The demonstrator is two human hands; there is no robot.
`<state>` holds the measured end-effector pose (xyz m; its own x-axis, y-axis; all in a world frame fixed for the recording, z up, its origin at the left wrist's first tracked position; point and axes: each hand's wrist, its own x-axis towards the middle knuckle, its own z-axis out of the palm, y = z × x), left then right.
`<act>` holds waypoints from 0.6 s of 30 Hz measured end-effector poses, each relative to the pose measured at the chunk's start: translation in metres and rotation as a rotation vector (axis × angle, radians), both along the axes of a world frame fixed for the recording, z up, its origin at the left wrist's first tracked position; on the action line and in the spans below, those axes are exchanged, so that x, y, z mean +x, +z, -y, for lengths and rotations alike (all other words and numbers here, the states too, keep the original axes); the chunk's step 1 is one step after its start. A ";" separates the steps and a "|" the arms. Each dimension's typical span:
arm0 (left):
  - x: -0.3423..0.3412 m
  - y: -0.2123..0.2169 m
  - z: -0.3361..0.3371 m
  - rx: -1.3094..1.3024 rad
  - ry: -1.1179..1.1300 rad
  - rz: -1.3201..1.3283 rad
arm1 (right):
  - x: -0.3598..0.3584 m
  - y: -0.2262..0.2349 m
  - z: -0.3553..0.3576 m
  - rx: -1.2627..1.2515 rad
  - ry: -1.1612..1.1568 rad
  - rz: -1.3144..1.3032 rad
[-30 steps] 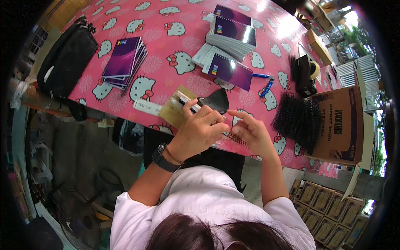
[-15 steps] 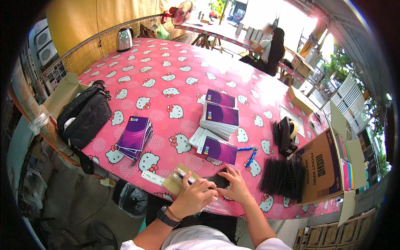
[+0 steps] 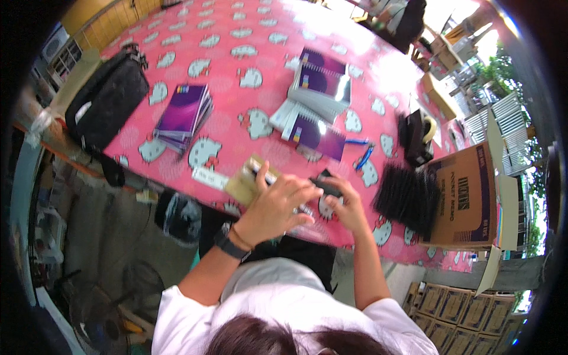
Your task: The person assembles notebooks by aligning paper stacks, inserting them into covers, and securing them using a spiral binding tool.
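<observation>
My left hand [image 3: 275, 204], fingers stretched and spread, lies over a yellowish board [image 3: 239, 188] at the near table edge. Its index finger rests on a narrow pale and dark piece on that board; part of this is hidden under the palm. A wire coil [image 3: 306, 209] shows beneath the fingers. My right hand [image 3: 350, 207] grips a small dark block-like object [image 3: 328, 186] between thumb and fingers, just right of the left hand. Beyond lie purple spiral notebooks [image 3: 319, 136] in an overlapping pile and blue-handled pliers [image 3: 364, 157].
A purple notebook stack [image 3: 184, 112] and black bag [image 3: 109, 97] lie left. Right stand black spiral coils [image 3: 405, 195], an open carton [image 3: 464, 201] and a black tape dispenser [image 3: 418, 139]. A bagged bin [image 3: 180, 219] is below the table. Another person [image 3: 408, 23] sits far off.
The view has tilted downward, so the table appears higher. My right hand has lifted the dark object slightly, and it shows more plainly. My left hand's fingers are more spread over the board.
</observation>
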<state>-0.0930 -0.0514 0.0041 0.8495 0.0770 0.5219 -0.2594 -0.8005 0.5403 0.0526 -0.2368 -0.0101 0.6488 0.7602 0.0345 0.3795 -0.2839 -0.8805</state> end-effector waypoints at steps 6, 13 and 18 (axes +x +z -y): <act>-0.006 -0.007 -0.006 0.041 -0.010 0.002 | -0.002 -0.005 0.008 0.066 0.001 -0.319; -0.012 -0.005 -0.011 0.029 -0.039 -0.034 | -0.022 -0.007 -0.013 -0.065 -0.031 0.287; -0.018 0.015 -0.013 -0.025 0.199 -0.026 | -0.005 -0.004 0.006 -0.094 -0.091 0.383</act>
